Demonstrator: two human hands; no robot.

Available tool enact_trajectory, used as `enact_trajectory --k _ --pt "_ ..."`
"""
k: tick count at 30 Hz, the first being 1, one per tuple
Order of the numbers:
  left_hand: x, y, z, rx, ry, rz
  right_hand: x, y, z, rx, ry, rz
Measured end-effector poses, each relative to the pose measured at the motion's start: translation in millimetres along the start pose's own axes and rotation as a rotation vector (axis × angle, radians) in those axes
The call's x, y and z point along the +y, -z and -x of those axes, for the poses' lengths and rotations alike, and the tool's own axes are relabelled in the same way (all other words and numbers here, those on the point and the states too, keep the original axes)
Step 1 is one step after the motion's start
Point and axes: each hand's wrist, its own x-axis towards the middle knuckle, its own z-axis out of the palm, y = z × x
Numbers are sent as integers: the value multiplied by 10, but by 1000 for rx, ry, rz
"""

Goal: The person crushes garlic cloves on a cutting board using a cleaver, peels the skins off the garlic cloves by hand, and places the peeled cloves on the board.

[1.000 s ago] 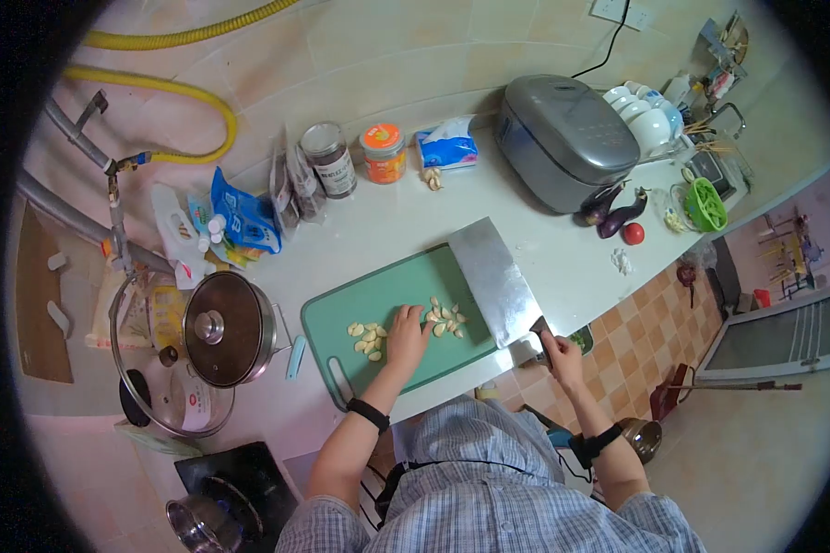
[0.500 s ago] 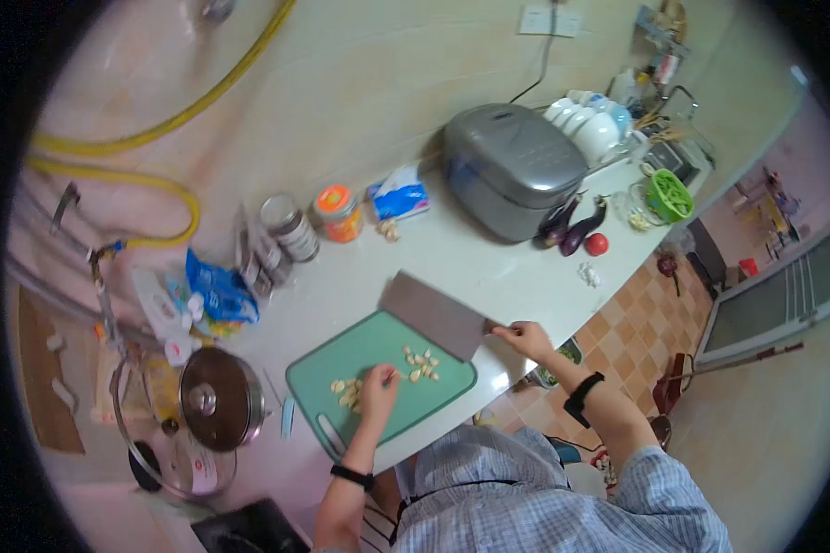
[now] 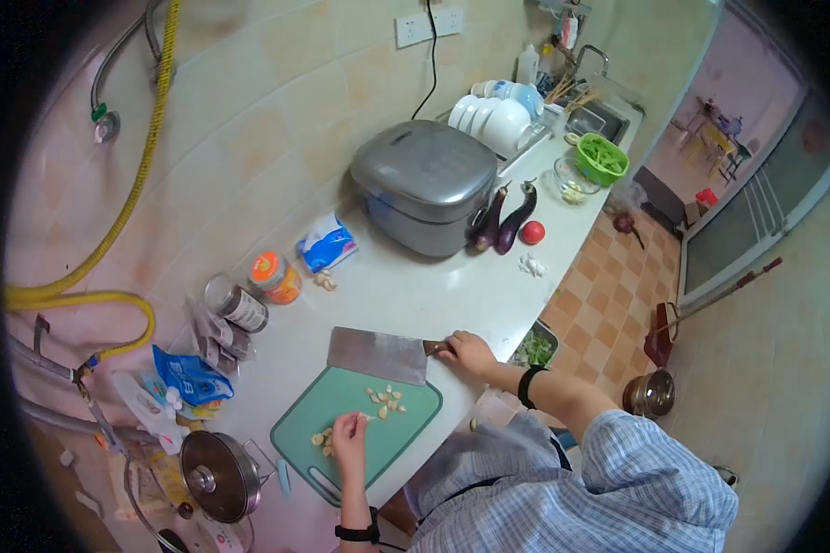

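Observation:
A green cutting board (image 3: 323, 401) lies near the counter's front edge. My right hand (image 3: 467, 354) is wrapped round the wooden handle of a cleaver (image 3: 378, 356), whose broad blade lies flat over the board's back edge and the counter. Above the board my left hand (image 3: 349, 429) is pinched, and a small pale piece shows at its fingertips. Several garlic cloves (image 3: 385, 402) are scattered between that hand and the blade. More garlic pieces (image 3: 321, 441) sit just left of the fingers, partly hidden by them.
A grey rice cooker (image 3: 424, 184) stands at the back, with eggplants (image 3: 517, 219) and a tomato (image 3: 532, 232) beside it. Jars (image 3: 275, 278) and a tissue pack (image 3: 326, 243) line the wall. A lidded pan (image 3: 219, 477) is at the left, a green basket (image 3: 602, 160) far right.
The camera view has turned, shifting the counter left and down. The cleaver's blade now lies flatter across the board's back edge, farther from the garlic. Both hands keep their closed grips.

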Motion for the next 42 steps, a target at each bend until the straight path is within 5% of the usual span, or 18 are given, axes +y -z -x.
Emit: enact_trajectory --k 8,12,16,24,42 --pt "270 -516 -59 -272 -23 73 -241 56 118 174 -92 -58" --pt "454 -895 -21 -404 -5 52 -600 335 381 120 -107 -629" --pt "567 -1305 39 -507 -100 162 -696 626 768 133 -198 -875" --pt "811 -2213 272 -693 -135 38 -15 989 1327 205 -492 -1294" --pt "1546 -3835 593 -710 47 149 1332 1841 1675 415 -469 -1708"
